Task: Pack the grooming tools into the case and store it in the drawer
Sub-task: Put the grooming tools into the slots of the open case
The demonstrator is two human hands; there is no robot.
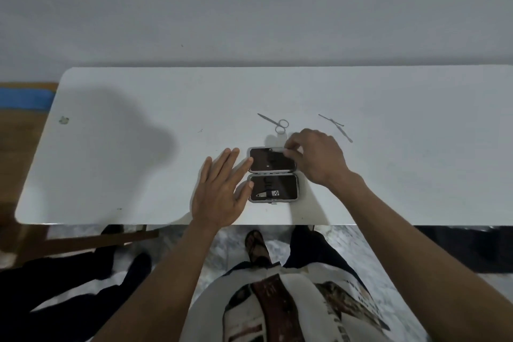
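Observation:
An open grey case (273,174) with dark lining lies on the white table (138,147), both halves flat. A nail clipper (270,194) sits in the near half. My right hand (316,158) pinches a small silver tool (277,149) at the far edge of the far half. My left hand (219,189) rests flat, fingers spread, against the case's left side. Small scissors (274,123) lie just beyond the case. Two thin metal picks (337,126) lie crossed further right.
A wall runs right behind the table. The table's front edge is close to my body, with my legs and sandalled foot (256,247) below. A wooden piece with blue tape (25,97) stands at the far left.

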